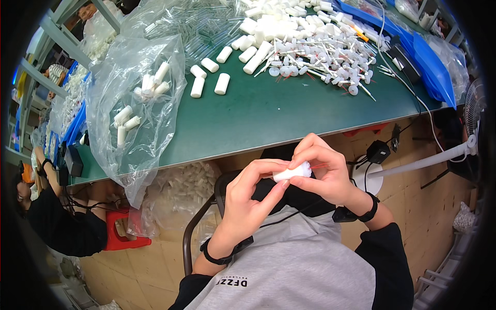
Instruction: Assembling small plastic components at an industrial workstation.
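Observation:
In front of my lap, just off the table's near edge, both my hands pinch one short white cylinder (284, 175). The fingertips of my left hand (252, 195) close on its left end. My right hand (326, 168) grips the other end, where a paler, ridged piece shows between the fingers. Thin red wires stick out beside the right fingers. On the green table (227, 121) stand and lie several loose white cylinders (221, 83). To their right spreads a heap of small translucent discs with white stems and red wires (330, 62).
A clear plastic bag (150, 111) with white cylinders hangs over the table's left edge. Behind lie clear tubes (206, 31) and a large pile of white cylinders (289, 20). Blue trays (431, 67) and a cable line the right side. Another person (67, 219) sits at the left.

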Tool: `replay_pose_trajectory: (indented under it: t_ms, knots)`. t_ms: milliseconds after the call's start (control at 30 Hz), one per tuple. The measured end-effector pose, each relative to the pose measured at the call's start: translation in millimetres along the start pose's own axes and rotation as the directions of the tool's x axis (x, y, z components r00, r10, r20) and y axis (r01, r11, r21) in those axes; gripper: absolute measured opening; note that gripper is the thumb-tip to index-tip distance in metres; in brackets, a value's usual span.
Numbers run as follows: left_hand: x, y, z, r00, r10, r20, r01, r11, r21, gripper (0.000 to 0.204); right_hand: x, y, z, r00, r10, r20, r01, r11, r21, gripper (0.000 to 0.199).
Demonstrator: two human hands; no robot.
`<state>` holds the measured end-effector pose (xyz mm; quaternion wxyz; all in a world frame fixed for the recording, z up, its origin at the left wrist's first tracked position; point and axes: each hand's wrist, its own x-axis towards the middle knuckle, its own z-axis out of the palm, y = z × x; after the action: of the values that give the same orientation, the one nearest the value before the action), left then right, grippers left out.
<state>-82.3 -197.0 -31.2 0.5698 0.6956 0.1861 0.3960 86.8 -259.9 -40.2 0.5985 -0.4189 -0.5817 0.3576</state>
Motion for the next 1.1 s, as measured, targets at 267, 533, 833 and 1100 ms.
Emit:
replay_pose_trajectory:
  t_ms: [267,533,833,1100]
  knots:
    - [1.8,0.4,-8.7,1.0,-0.032,0.0,0.032,0.999,-0.012,0.032,-0.1,-9.3,-4.6,0.997,0.069,-0.039,-0.072,0.995,-0.07,0.021]
    - [1.5,-6.1,-34.1,0.976,-0.192,-0.1,0.191,0.981,-0.013,0.036,25.6,-41.4,-17.5,0.957,0.283,-0.061,-0.275,0.955,0.114,0.017]
    - [1.6,-10.7,-42.8,0.973,-0.217,-0.08,0.223,0.972,0.074,0.032,146.8,-44.3,-11.1,0.883,0.468,0.029,-0.469,0.882,0.038,0.031]
    - [0.7,-11.0,-47.7,0.983,-0.182,0.002,0.18,0.972,0.15,0.032,262.0,4.4,18.1,0.845,0.532,-0.053,-0.52,0.794,-0.317,0.055]
